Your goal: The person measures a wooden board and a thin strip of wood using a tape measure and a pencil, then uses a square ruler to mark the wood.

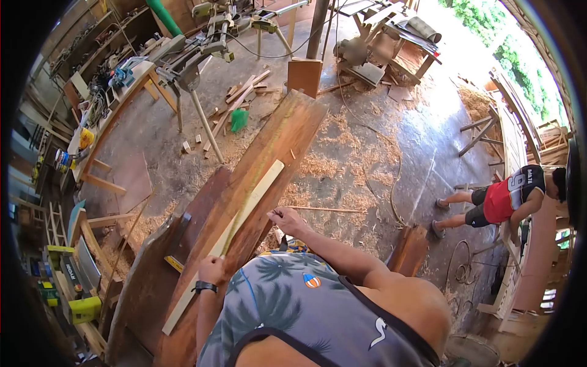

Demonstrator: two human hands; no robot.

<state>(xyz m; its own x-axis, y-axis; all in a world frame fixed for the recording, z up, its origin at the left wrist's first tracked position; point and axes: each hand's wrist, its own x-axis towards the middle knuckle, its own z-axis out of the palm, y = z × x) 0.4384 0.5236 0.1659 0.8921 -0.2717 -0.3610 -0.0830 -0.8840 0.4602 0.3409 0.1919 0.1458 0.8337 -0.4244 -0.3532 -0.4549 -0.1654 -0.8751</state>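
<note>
Palm-print tank top (269, 284), left hand (211, 269) fingers closed on pale strip (260, 191), brown plank (290, 147) beneath, right hand (289, 221) fingers bent, grip unclear

A grey workshop floor (425, 147) is lit by daylight from the upper right.
Wood shavings (358, 199) are scattered over it. At the left, the shelves (92, 55) are densely filled and a wooden bench (136, 85) is crowded. A dark post (317, 30) is seen near the top; outside, green foliage (520, 61) is seen.
</note>
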